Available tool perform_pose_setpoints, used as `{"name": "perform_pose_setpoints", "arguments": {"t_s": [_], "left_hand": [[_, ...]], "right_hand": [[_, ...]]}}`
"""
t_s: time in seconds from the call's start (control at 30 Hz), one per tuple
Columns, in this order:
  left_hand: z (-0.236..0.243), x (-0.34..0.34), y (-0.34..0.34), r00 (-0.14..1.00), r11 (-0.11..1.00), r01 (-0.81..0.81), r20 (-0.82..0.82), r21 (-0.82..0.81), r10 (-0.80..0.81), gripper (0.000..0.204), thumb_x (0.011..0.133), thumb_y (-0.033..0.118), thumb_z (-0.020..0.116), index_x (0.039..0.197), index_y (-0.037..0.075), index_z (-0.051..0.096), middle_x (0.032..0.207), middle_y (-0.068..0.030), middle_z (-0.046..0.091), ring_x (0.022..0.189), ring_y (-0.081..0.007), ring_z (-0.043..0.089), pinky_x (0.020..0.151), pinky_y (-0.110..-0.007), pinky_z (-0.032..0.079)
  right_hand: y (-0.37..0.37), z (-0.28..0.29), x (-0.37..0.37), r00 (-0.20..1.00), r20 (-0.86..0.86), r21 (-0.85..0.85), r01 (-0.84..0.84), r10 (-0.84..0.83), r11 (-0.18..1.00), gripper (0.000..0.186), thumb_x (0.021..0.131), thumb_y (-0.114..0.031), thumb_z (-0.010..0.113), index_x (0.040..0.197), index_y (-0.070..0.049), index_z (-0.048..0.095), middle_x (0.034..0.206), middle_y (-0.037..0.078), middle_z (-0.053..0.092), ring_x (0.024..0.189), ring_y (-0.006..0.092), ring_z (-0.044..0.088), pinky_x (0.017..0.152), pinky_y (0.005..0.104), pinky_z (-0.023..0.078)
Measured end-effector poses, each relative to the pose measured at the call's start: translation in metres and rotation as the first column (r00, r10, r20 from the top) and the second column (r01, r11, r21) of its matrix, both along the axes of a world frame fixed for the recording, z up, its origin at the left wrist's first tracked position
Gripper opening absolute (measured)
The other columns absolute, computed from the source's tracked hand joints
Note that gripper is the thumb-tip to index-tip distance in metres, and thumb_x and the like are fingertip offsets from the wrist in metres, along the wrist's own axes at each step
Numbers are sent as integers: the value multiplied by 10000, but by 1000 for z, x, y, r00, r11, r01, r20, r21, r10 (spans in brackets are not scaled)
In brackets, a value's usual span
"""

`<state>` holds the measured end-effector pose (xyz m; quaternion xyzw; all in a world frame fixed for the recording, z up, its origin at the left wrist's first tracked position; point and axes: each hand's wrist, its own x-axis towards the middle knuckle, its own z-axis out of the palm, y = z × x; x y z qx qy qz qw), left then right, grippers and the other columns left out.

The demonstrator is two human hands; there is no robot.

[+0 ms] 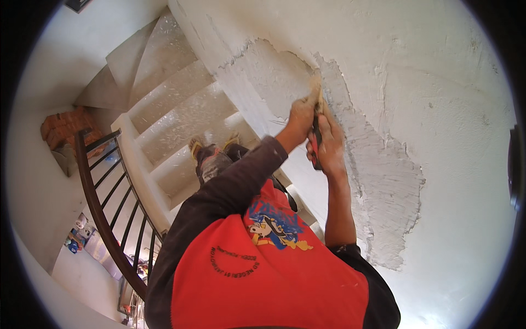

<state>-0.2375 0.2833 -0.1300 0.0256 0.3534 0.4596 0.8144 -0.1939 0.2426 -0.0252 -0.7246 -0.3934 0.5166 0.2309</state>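
Observation:
My right hand [330,143] is closed around the black and red handle [316,143] of a hand tool that looks like a scraper. My left hand [301,118] grips the same tool farther up, its fingers pressed along the narrow, pale, dusty upper part. They largely cover the blade, so its shape cannot be made out. The tool's tip meets the wall [449,137] at the upper edge of a large, rough, grey patch [383,186] where the white coating is gone. Ragged flakes of coating edge this patch.
Winding stairs [181,109], strewn with white chips, run along the wall; my feet stand on them. Left of the stairs curves a brown handrail [101,219] with dark bars. Reddish bricks [71,129] lie stacked beyond it. A dark object [514,167] is on the far right.

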Motion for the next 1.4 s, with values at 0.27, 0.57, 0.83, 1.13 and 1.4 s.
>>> {"name": "perform_pose_setpoints", "arguments": {"t_s": [0.27, 0.57, 0.83, 1.13, 1.4], "left_hand": [[1, -12, 20, 997, 997, -57, -56, -56, 54, 549, 856, 541, 532, 942, 3, 596, 831, -81, 602, 714, -146, 560, 646, -280, 479], [3, -11, 23, 994, 994, -102, -53, -32, 101, 534, 852, 519, 555, 795, -10, 603, 764, -64, 585, 650, -134, 516, 590, -293, 451], [-9, -8, 17, 999, 999, -30, 36, 22, 30, 549, 853, 542, 535, 874, -4, 581, 743, -61, 564, 635, -155, 555, 534, -296, 461], [-34, -26, 50, 999, 997, 23, -42, 78, -20, 482, 912, 495, 460, 957, 36, 602, 839, -80, 585, 741, -185, 565, 638, -323, 484], [-12, -6, 19, 995, 999, -40, 94, -28, 43, 567, 843, 556, 542, 912, -4, 599, 842, -88, 580, 755, -164, 538, 645, -330, 470]], "right_hand": [[21, -5, -5, 990, -31, 133, -131, 136, 982, 405, 972, -296, 356, 1299, -73, 442, 577, 5, 440, 395, 85, 412, 339, 226, 366], [27, -3, -17, 997, -38, 84, -70, 73, 994, 386, 980, -221, 336, 1353, -154, 411, 541, 0, 410, 394, 84, 401, 338, 249, 372], [16, -2, -14, 995, 61, 73, -89, 84, 993, 387, 974, -232, 345, 1340, -131, 420, 545, 9, 411, 371, 91, 388, 329, 255, 368], [48, -20, -29, 997, -12, 106, -81, 83, 991, 325, 965, -243, 373, 1218, -88, 505, 522, 28, 432, 368, 116, 423, 321, 284, 373], [9, -8, -7, 997, 47, 121, -60, 54, 991, 356, 968, -218, 372, 1282, -88, 478, 528, 26, 436, 376, 109, 424, 328, 272, 378]]}}
